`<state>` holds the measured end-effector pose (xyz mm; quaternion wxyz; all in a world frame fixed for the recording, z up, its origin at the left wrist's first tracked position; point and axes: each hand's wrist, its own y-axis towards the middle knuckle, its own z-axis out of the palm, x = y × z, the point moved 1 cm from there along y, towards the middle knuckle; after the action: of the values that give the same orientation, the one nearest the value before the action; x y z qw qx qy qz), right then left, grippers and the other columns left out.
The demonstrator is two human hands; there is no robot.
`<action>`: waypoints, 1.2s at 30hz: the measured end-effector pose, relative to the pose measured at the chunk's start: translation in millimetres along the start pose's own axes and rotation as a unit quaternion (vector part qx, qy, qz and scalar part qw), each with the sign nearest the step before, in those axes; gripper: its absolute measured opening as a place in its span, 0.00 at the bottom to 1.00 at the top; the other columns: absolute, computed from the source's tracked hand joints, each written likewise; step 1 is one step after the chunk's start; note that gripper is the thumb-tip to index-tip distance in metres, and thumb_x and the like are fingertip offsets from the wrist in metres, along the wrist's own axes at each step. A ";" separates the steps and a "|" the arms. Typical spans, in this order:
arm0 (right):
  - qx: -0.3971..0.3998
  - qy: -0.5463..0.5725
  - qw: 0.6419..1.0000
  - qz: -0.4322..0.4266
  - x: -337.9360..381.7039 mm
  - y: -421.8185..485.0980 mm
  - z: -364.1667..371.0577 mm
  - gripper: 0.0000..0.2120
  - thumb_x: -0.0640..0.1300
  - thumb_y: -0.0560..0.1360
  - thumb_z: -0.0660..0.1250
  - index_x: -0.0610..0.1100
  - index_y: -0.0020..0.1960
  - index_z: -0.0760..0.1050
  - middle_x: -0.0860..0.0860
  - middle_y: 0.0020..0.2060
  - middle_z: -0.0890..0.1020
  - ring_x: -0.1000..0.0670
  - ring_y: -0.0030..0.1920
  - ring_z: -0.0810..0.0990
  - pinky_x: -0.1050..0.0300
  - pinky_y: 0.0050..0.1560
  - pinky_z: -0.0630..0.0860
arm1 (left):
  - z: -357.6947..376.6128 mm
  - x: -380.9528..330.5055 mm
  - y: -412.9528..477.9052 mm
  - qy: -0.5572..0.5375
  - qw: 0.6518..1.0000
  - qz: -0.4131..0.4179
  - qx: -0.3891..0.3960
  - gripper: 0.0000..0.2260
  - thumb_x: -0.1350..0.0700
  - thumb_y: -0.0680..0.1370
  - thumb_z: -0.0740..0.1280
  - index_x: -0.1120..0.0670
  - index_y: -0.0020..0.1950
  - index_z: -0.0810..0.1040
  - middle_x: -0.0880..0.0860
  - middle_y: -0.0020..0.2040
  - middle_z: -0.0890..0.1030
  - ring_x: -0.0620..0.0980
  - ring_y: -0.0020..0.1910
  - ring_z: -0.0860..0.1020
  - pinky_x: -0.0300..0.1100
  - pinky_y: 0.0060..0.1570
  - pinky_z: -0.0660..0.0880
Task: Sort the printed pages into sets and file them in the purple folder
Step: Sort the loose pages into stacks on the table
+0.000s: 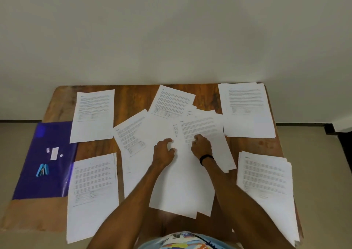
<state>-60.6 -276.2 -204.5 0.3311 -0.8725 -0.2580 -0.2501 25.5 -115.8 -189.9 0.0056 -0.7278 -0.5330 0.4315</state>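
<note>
Four white stacks [92, 113] ring loose pages [181, 184], print illegible, on wood-grain table [133, 100]; left hand [163, 151], right hand [202, 147] curled, grip unclear.

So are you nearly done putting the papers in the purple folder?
Not yet. Four piles look sorted: far-left pile, near-left pile, far-right pile, near-right pile. Left hand and right hand rest on the loose middle heap, not yet sorted. The purple folder lies at the left with a blue stapler on it; filing looks not yet begun.
</note>
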 end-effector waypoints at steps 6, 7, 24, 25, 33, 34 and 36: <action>0.029 -0.178 0.979 0.099 19.8 31.7 29.3 0.48 0.62 0.76 0.66 0.43 0.81 0.42 0.37 0.80 0.45 0.34 0.79 0.45 0.33 0.76 0.47 | -27.8 26.4 26.8 0.138 0.988 -0.051 0.043 0.32 0.44 0.79 0.67 0.51 0.79 0.59 0.58 0.78 0.60 0.61 0.76 0.59 0.58 0.72 0.61; 0.031 -0.177 0.976 0.126 18.3 30.1 36.1 0.51 0.64 0.76 0.66 0.42 0.81 0.38 0.36 0.79 0.41 0.33 0.79 0.41 0.31 0.75 0.46 | -29.5 30.5 28.5 0.154 0.984 -0.058 0.066 0.33 0.43 0.79 0.66 0.50 0.80 0.57 0.59 0.79 0.57 0.62 0.77 0.57 0.59 0.72 0.61; -0.165 -0.037 0.947 0.273 -44.7 14.5 9.1 0.55 0.70 0.63 0.75 0.43 0.76 0.54 0.37 0.72 0.65 0.35 0.72 0.64 0.36 0.73 0.61 | -14.1 45.6 22.4 0.238 0.967 -0.043 0.084 0.41 0.39 0.77 0.67 0.51 0.81 0.49 0.58 0.81 0.45 0.62 0.78 0.50 0.63 0.70 0.65; -0.162 -0.026 0.952 0.257 -49.4 16.9 10.2 0.55 0.68 0.63 0.76 0.42 0.76 0.55 0.38 0.71 0.67 0.36 0.71 0.66 0.37 0.73 0.63 | -12.8 44.7 21.1 0.240 0.966 -0.044 0.085 0.42 0.40 0.77 0.68 0.52 0.81 0.48 0.59 0.81 0.44 0.63 0.78 0.49 0.63 0.71 0.63; -0.197 -0.032 0.962 0.184 -55.5 9.3 9.6 0.21 0.50 0.70 0.78 0.43 0.55 0.73 0.40 0.56 0.78 0.40 0.56 0.76 0.49 0.59 0.74 | -12.9 37.4 25.3 0.211 0.973 -0.055 0.074 0.38 0.41 0.77 0.68 0.54 0.80 0.54 0.61 0.79 0.51 0.62 0.77 0.52 0.61 0.69 0.64; -0.199 -0.010 0.967 0.161 -54.1 6.4 7.0 0.13 0.45 0.72 0.76 0.42 0.51 0.75 0.41 0.54 0.79 0.41 0.55 0.78 0.56 0.54 0.75 | -12.7 35.0 26.0 0.204 0.976 -0.046 0.062 0.36 0.41 0.77 0.68 0.54 0.79 0.56 0.61 0.78 0.55 0.62 0.76 0.54 0.60 0.67 0.66; -0.191 0.058 0.975 0.101 -47.9 -1.6 0.6 0.06 0.37 0.75 0.73 0.40 0.48 0.76 0.41 0.53 0.80 0.43 0.54 0.80 0.69 0.45 0.72 | -11.6 29.9 26.3 0.187 0.980 -0.034 0.049 0.34 0.42 0.77 0.68 0.53 0.78 0.59 0.60 0.76 0.58 0.61 0.75 0.56 0.59 0.66 0.67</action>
<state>-97.0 -288.4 -233.2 0.1966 -0.9253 -0.0961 -0.3097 54.9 -98.5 -213.6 0.1558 -0.7758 -0.5255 0.3125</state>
